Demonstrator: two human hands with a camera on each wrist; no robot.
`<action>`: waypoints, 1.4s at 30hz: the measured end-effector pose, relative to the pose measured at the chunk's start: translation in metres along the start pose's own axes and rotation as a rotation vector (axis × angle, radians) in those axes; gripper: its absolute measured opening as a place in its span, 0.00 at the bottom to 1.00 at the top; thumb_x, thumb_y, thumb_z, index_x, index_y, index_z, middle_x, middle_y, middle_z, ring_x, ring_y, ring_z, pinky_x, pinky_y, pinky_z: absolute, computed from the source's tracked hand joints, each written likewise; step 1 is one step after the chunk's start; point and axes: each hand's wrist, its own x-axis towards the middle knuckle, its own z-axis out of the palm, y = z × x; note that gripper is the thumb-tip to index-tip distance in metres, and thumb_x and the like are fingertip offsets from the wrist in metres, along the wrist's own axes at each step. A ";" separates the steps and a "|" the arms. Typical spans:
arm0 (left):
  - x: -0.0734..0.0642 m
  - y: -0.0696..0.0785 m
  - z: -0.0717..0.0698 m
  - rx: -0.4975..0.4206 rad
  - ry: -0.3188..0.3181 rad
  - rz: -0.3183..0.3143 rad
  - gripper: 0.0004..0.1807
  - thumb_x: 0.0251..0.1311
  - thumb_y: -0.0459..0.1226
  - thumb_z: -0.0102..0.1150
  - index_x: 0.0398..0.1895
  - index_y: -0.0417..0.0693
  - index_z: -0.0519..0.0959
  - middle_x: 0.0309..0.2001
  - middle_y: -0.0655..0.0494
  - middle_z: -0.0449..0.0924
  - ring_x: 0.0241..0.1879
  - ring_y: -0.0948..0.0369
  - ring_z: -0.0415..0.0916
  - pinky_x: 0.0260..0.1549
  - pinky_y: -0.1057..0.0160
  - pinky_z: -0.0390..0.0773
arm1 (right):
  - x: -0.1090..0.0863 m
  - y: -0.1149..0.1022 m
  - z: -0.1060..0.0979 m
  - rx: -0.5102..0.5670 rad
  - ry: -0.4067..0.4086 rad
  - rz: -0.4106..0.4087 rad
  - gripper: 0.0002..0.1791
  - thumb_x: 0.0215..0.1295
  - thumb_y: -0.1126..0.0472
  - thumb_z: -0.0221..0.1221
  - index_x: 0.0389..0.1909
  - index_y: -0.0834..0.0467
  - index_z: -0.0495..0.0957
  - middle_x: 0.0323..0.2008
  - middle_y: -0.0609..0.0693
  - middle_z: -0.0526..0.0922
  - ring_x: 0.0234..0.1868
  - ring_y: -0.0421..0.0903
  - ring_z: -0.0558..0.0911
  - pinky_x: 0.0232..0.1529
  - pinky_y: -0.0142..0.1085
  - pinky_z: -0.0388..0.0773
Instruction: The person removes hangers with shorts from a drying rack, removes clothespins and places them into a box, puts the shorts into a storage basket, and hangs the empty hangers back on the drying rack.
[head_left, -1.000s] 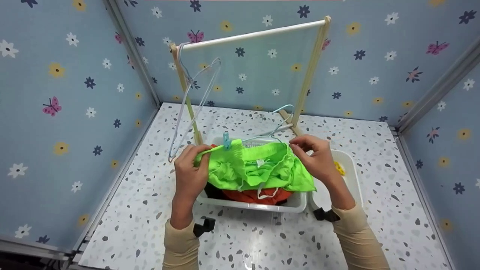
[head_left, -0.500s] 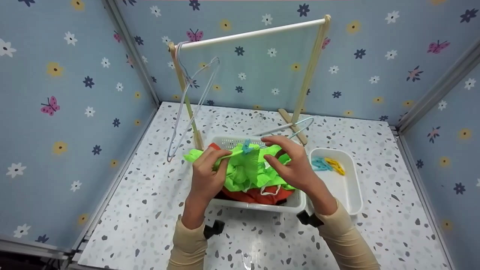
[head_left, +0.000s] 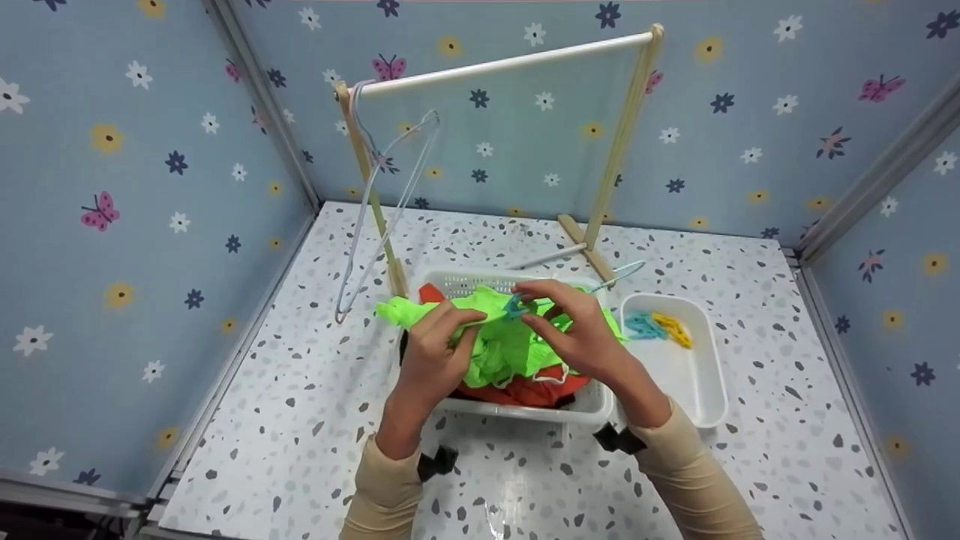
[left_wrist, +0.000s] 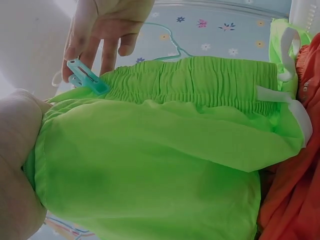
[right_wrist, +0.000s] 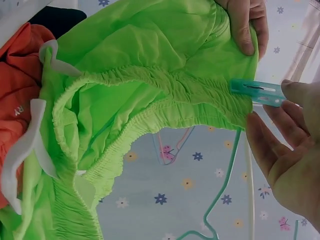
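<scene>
My left hand (head_left: 435, 356) pinches the side of bright green shorts (head_left: 491, 358), which have a gathered waistband (left_wrist: 195, 82) and white drawstrings (right_wrist: 32, 135). A teal clothespin (right_wrist: 257, 91) is clipped on the waistband's corner. The thumb and fingers of my right hand (head_left: 581, 334) pinch its free end. Part of a teal hanger (right_wrist: 226, 187) shows beside and inside the waistband, its hook end sticking out to the right in the head view. The shorts lie partly over a white basket (head_left: 517, 411) that holds orange clothing (head_left: 532, 391).
A white tray (head_left: 694, 390) on the right holds blue clothespins (head_left: 643, 325) and yellow clothespins (head_left: 673, 330). Behind the basket stands a rack with a white rail (head_left: 502, 66) and wooden legs. Pale hangers (head_left: 365, 202) hang at its left end. Patterned walls enclose the table.
My right hand has left the right side of the waistband and moved left onto the clothespin. My left hand has shifted right with the shorts. The hanger's hook has tipped down to the right.
</scene>
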 end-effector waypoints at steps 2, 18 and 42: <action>0.001 0.000 0.001 -0.009 -0.006 0.005 0.07 0.56 0.23 0.64 0.36 0.40 0.83 0.25 0.56 0.72 0.22 0.64 0.64 0.23 0.69 0.65 | 0.000 0.003 0.001 0.021 -0.009 0.029 0.23 0.60 0.74 0.63 0.57 0.63 0.76 0.50 0.56 0.82 0.46 0.51 0.82 0.31 0.38 0.80; -0.013 0.005 0.000 -0.095 -0.126 -0.192 0.06 0.58 0.27 0.65 0.36 0.43 0.79 0.33 0.57 0.78 0.35 0.62 0.77 0.35 0.63 0.78 | -0.005 -0.005 0.006 0.271 -0.008 -0.034 0.15 0.52 0.84 0.61 0.41 0.72 0.80 0.39 0.64 0.82 0.40 0.52 0.83 0.36 0.38 0.80; -0.022 -0.013 -0.012 -0.144 -0.176 -0.311 0.05 0.60 0.27 0.63 0.37 0.45 0.80 0.36 0.55 0.82 0.40 0.60 0.79 0.43 0.58 0.78 | -0.026 0.034 0.002 0.643 0.098 0.126 0.09 0.63 0.77 0.58 0.44 0.70 0.80 0.44 0.59 0.84 0.46 0.49 0.82 0.42 0.37 0.79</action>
